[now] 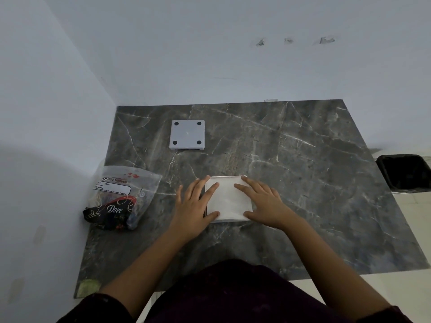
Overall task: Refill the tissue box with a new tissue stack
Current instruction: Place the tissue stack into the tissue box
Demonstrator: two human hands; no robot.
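Note:
A white tissue stack (229, 199) fills a square open tissue box whose thin rim (226, 176) shows at the far edge, in the middle of the dark marble table (303, 183). My left hand (194, 206) lies flat on the stack's left side, fingers spread, thumb along its near edge. My right hand (263, 203) presses flat on the right side in the same way. A white square box panel (187, 134) with four black dots at its corners lies flat farther back on the table, apart from both hands.
A crumpled clear tissue packet (121, 197) with black printing lies at the table's left edge beside the wall. White walls close the left and far sides. A black bin (404, 172) stands on the floor off the right edge.

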